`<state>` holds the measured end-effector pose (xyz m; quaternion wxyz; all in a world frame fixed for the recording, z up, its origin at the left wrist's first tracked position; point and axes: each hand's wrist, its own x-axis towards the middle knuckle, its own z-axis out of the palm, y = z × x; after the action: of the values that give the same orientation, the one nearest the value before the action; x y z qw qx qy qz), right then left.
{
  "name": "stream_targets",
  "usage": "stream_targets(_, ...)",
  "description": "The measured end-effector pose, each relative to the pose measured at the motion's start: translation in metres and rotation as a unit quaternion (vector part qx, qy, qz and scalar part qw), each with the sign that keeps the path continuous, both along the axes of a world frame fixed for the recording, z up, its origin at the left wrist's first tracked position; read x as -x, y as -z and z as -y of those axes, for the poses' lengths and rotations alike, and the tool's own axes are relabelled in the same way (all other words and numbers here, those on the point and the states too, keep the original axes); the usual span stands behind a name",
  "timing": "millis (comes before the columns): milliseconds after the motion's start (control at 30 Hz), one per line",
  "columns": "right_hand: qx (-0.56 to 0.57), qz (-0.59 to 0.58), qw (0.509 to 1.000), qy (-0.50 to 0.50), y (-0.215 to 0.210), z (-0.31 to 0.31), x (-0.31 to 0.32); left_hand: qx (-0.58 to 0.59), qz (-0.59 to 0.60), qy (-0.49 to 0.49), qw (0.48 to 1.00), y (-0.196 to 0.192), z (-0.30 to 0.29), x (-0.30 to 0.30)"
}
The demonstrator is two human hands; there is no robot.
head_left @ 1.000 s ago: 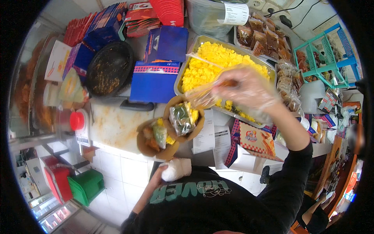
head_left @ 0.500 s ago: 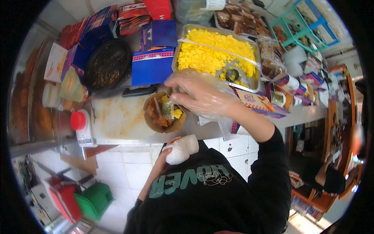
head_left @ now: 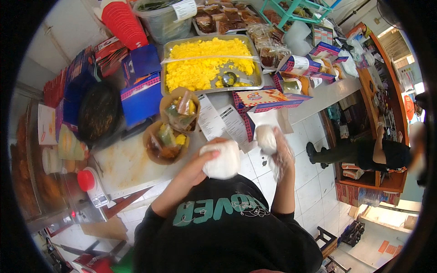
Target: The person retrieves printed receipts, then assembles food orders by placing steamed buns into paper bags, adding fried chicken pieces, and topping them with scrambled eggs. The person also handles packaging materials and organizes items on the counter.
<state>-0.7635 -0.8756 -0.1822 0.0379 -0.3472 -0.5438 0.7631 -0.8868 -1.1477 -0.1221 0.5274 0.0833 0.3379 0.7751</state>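
My left hand (head_left: pixel 193 169) is closed around a white wrapped bundle (head_left: pixel 222 159), rounded and smooth, in front of my chest. To the right of it, my right hand (head_left: pixel 283 157) wears a clear plastic glove and grips a smaller white wrapped bundle (head_left: pixel 266 139). The two bundles are apart. Just beyond my left hand, a brown paper bowl (head_left: pixel 158 158) stands at the table's near side with fried food, yellow egg and a small clear packet. A second brown paper bowl (head_left: pixel 195 123), behind it, holds egg and clear packets.
A metal tray (head_left: pixel 260 86) of yellow scrambled egg with a ladle (head_left: pixel 229 79) lies behind the bowls. Printed slips (head_left: pixel 210 117) and boxed meals (head_left: pixel 273 101) are to its near right. A black pan (head_left: pixel 101 113) and a scale (head_left: pixel 96 191) stand left. One person (head_left: pixel 380 150) is far right.
My right hand has come back from over the bowls and now holds one of the two bundles that my left hand held together. The view has swung to the right.
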Motion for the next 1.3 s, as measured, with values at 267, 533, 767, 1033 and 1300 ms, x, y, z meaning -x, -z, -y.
stream_targets(267,-0.529,0.176,0.83,-0.014,0.036,-0.056,0.061,0.154,0.094,-0.159,0.971,0.046,-0.064,-0.004)
stream_targets(533,-0.444,0.034,0.882,-0.154,-0.039,-0.063,0.032,0.104,-0.039,-0.228,0.967,0.052,-0.117,-0.03)
stream_targets(767,0.104,-0.122,0.977,-0.138,-0.067,-0.092,0.023,0.13,-0.651,-0.165,0.729,0.012,-0.159,0.019)
stream_targets(1033,0.007,-0.227,0.973,-0.049,-0.108,-0.17,0.048,0.191,-0.618,-0.072,0.759,0.061,-0.178,0.11)
stream_targets(1300,-0.492,-0.2,0.71,-0.462,-0.127,-0.169,0.159,0.179,-0.454,-0.26,0.833,0.111,-0.21,0.132)
